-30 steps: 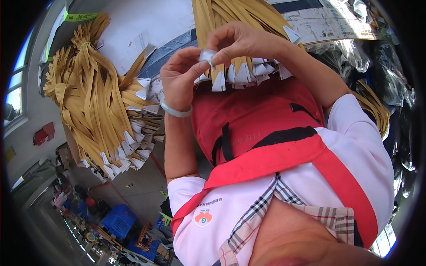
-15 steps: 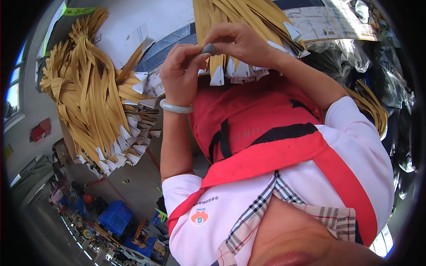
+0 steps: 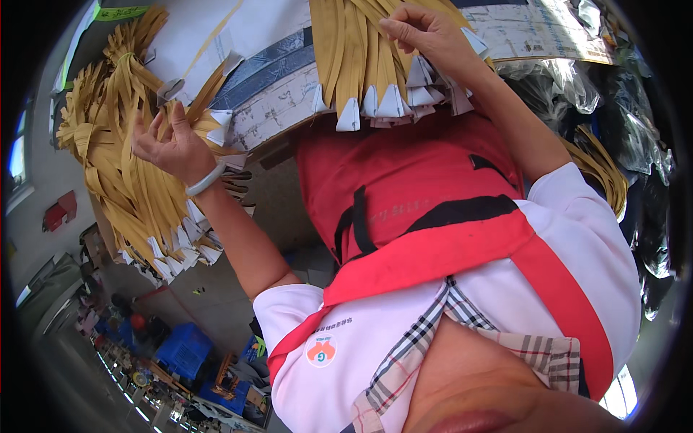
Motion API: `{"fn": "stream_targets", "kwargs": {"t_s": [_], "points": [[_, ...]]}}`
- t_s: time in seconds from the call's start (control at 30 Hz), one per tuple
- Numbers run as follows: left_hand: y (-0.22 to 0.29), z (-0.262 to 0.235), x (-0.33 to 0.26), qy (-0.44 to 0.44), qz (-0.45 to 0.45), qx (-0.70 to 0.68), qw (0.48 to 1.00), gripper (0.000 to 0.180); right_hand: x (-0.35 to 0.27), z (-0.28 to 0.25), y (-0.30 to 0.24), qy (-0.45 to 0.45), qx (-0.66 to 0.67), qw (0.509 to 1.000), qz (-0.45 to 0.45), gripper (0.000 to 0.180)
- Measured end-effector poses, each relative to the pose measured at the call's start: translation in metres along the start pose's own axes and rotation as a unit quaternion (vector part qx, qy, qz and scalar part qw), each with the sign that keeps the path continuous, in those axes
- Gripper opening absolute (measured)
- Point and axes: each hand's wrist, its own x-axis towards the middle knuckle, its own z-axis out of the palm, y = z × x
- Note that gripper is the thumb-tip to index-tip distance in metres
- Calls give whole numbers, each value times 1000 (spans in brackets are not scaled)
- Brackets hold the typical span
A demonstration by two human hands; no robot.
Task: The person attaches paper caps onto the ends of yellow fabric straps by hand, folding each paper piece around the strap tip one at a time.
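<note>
My left hand is raised at the left with its fingers spread, in front of a thick bundle of tan flat straps. Just beyond its fingertips is a small grey piece, apart from the fingers; a thin tan strip runs near it over the white table. My right hand is over a second row of tan straps on the table. Its fingers are curled in toward the thumb, and whatever may be between them is hidden. These straps end in white folded tips at the table's near edge.
The worn white table edge runs across in front of my red apron. Clear plastic bags hang at the right beside another tan strap bundle. Blue crates stand on the floor at lower left.
Both hands held the small grey piece together before. My left hand has moved left and let go of it; my right hand has shifted right and farther over the straps.
</note>
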Motion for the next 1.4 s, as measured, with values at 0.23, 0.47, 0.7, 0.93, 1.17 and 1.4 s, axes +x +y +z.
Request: {"fn": "stream_targets", "kwargs": {"t_s": [0.23, 0.47, 0.7, 0.93, 1.17, 1.4], "points": [[-4, 26, -82, -525, 246, 137, 803, 28, -19, 42, -12, -180, -100, 976, -69, 22], [1, 40, -63, -473, 109, -15, 874, 18, -7, 37, -11, -155, -105, 982, -11, 23], [26, 53, -59, -489, -155, -281, 811, 15, 9, 41, -23, -178, 0, 974, -138, 16], [26, 58, -58, -530, -197, -299, 768, 14, 11, 30, -38, -230, 43, 972, 9, 18], [19, 58, -59, -502, -213, -317, 776, 11, 9, 33, -31, -188, 9, 981, -42, 20], [18, 58, -66, -479, -240, -352, 768, 9, 18, 31, -30, -250, 12, 967, 52, 22]]}}
